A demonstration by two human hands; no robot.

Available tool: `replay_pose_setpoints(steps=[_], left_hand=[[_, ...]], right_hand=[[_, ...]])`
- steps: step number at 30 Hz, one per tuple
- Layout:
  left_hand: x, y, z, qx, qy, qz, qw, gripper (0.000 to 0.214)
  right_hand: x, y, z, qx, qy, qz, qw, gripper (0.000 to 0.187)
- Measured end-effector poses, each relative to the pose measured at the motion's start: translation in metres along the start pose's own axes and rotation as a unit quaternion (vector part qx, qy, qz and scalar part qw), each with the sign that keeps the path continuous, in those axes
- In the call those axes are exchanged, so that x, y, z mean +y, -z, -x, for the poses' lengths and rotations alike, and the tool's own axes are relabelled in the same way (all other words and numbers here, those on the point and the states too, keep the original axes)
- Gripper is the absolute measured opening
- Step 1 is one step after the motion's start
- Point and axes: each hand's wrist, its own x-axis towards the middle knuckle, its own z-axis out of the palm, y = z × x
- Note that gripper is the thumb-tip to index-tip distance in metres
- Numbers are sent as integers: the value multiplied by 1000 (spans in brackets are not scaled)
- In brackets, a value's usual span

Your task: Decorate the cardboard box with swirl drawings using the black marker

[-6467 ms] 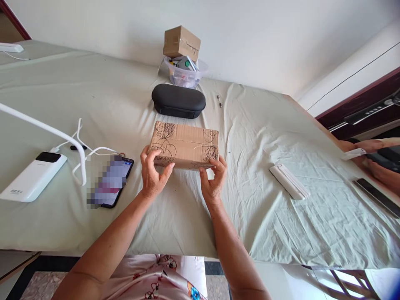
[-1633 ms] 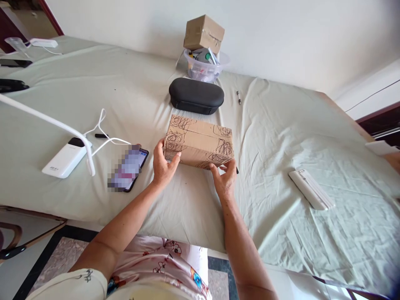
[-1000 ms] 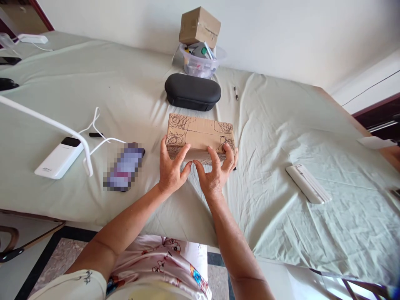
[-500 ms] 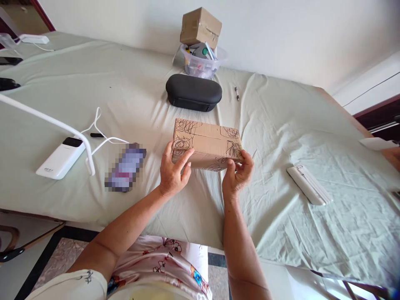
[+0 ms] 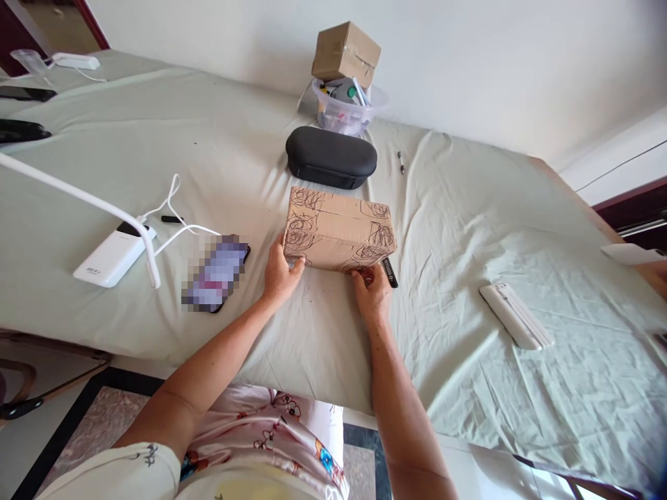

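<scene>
A small cardboard box (image 5: 341, 222) with black scribbled loops on its top and front is tilted up a little in front of me. At its left end my left hand (image 5: 281, 274) grips it, thumb on the lower front and fingers along the side. My right hand (image 5: 374, 290) is closed at the lower right edge of the box, its fingers partly hidden beneath. Just past those fingers a flat black strip with pale lettering (image 5: 390, 273) sticks out; its kind and most of its length are hidden.
Behind the box lies a black zip case (image 5: 331, 157), with a clear plastic basin (image 5: 341, 118) further back. To the left are a phone (image 5: 216, 274), a white power bank (image 5: 112, 257) and a white curved arm (image 5: 78, 187). A pen (image 5: 401, 162) and a white device (image 5: 515, 316) lie right.
The box has tipped so more of its front shows. My left fingers have left its front face, and my right hand has shifted left along the lower edge; a black strip now shows beside it.
</scene>
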Motion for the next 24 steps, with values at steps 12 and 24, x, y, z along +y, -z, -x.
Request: replay_pose_setpoints(steps=[12, 24], left_hand=[[11, 16, -2, 80, -98, -1, 992, 64], [20, 21, 3, 79, -183, -82, 977, 63]], right_hand=[[-25, 8, 7, 131, 110, -60, 983, 53], [-36, 19, 10, 115, 152, 47, 980, 39]])
